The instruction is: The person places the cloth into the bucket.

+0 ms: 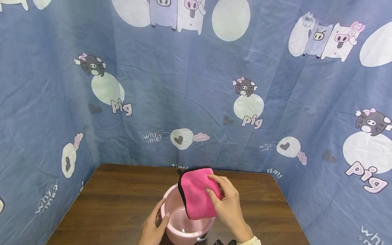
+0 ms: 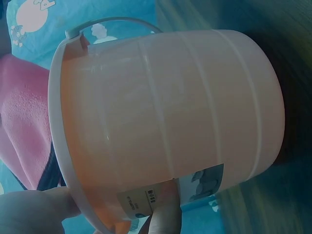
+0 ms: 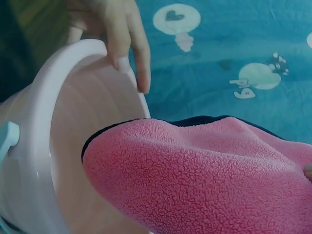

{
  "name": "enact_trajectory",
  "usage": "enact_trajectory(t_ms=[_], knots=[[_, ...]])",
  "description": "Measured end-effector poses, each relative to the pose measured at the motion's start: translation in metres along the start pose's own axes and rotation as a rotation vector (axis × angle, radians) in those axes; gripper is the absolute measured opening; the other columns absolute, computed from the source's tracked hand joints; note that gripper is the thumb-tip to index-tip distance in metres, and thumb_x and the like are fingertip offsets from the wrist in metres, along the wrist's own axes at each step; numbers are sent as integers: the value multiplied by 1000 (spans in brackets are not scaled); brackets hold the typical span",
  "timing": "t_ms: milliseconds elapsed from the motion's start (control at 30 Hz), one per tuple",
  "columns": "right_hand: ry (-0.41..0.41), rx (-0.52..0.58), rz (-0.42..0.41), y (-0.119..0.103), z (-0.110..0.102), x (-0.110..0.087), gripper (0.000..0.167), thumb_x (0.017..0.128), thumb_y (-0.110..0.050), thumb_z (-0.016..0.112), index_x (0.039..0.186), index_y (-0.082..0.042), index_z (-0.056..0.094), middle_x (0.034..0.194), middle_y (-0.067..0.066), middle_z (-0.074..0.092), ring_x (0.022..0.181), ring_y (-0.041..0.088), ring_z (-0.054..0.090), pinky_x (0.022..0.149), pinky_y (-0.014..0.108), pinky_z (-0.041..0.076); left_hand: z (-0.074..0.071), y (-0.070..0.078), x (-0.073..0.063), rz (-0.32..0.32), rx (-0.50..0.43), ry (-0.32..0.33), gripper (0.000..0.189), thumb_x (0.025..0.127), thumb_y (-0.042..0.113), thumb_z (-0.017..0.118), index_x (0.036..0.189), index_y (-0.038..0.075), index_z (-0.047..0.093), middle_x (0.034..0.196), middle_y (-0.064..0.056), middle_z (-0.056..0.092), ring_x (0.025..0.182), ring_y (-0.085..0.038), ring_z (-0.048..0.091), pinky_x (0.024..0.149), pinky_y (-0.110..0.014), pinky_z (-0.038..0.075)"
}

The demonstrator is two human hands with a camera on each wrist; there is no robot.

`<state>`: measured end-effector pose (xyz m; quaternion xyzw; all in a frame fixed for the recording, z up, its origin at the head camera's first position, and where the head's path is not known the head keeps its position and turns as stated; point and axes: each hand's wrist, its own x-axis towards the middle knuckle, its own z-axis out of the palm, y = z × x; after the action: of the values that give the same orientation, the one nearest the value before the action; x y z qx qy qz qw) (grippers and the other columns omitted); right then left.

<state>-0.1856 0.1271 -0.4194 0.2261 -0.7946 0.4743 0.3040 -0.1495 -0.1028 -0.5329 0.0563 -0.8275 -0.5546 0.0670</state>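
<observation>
A pale pink bucket (image 1: 180, 237) stands near the front of the table, with a paper label (image 2: 202, 185) on its outer wall. My left hand (image 1: 154, 223) grips the bucket's rim from the left; in the left wrist view one finger lies over the label. Between the thumb and fingers of my right hand (image 1: 229, 204) is a bright pink fleecy cloth (image 1: 196, 195) with a black edge. The cloth hangs over the bucket's mouth and hides part of the far rim. In the right wrist view the cloth (image 3: 195, 175) overlaps the opening, where the bucket's inner wall (image 3: 87, 122) shows.
The dark brown wooden table (image 1: 122, 194) ends at a blue curtain (image 1: 183, 81) printed with cartoon pigs, which hangs behind it and along both sides. A pale handle (image 2: 117, 19) is attached to the bucket near its rim.
</observation>
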Motion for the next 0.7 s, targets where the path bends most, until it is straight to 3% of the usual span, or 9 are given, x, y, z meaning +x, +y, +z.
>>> enact_trajectory(t_ms=[267, 700], knots=[[-4, 3, 57, 2, 5, 1, 44, 81, 0, 80, 119, -21, 70, 104, -5, 70, 78, 6, 66, 58, 18, 55, 1, -2, 0, 22, -15, 15, 52, 96, 25, 65, 146, 21, 51, 133, -21, 65, 111, -35, 70, 95, -60, 54], [-34, 13, 126, 14, 24, -1, 43, 79, 2, 80, 117, -17, 71, 100, -2, 70, 82, 6, 66, 63, 19, 57, 4, -3, 2, 23, -15, 20, 52, 96, 24, 65, 146, 21, 51, 133, -21, 65, 112, -36, 70, 95, -58, 55]])
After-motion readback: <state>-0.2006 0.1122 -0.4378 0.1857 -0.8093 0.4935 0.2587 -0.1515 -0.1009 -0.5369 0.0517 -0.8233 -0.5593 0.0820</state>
